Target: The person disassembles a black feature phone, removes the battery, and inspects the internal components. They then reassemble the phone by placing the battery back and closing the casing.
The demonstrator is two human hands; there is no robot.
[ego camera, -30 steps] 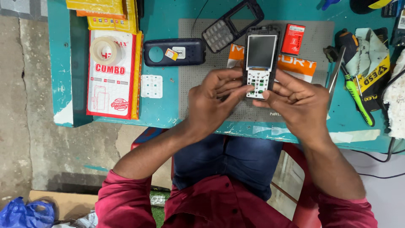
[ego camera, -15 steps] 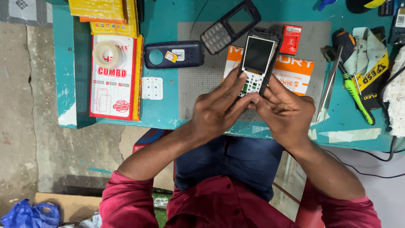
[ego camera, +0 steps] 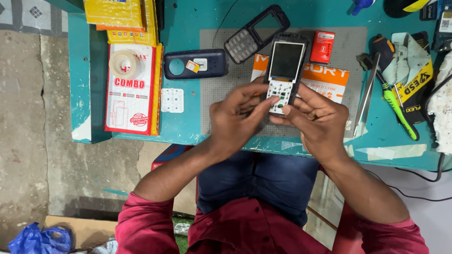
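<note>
Both my hands hold an opened keypad phone (ego camera: 284, 70) with a dark screen and a bare white key board, above the grey work mat (ego camera: 214, 80). My left hand (ego camera: 238, 117) grips its lower left edge, fingertips on the key area. My right hand (ego camera: 318, 120) supports its lower right side from below. The phone's black front cover with keypad (ego camera: 254, 34) lies on the mat behind. A dark blue back shell (ego camera: 195, 63) rests to the left, and a red battery (ego camera: 322, 47) to the right.
A white rubber keypad sheet (ego camera: 172, 100) lies on the teal table (ego camera: 188, 23). Red and yellow packets with a tape roll (ego camera: 125, 63) sit at the left. Tweezers (ego camera: 367, 96), a green screwdriver (ego camera: 400, 113) and an orange box (ego camera: 325, 80) lie at the right.
The phone has tilted back toward upright and my hands have shifted slightly on its lower end. Nothing on the table has moved.
</note>
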